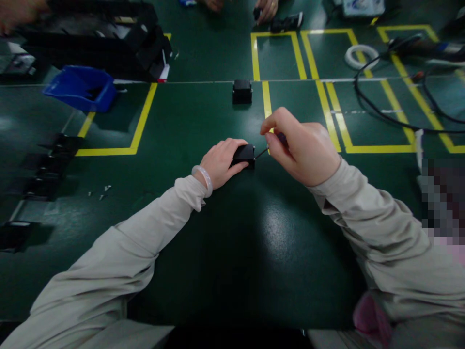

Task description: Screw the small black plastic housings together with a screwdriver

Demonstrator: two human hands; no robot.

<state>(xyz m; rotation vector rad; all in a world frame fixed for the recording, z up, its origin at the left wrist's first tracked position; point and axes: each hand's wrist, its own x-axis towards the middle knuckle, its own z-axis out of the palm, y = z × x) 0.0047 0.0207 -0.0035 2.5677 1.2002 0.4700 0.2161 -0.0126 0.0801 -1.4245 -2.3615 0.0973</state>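
Note:
On the green table, my left hand (221, 162) grips a small black block (244, 153) between thumb and fingers. A pale bracelet rings that wrist. My right hand (300, 145), just to the right, is closed around a screwdriver (261, 154); its handle is mostly hidden in my fingers, and its thin shaft points left to the block's right side. Farther back stands a second black block (242, 92), touched by neither hand.
A blue bin (82, 88) and a large black assembly (98, 43) are at the back left. Small screws (102, 194) and black parts (43, 179) lie left. A white ring (361, 57) and black cable (374, 106) are right. Other people's hands (268, 9) show at the top.

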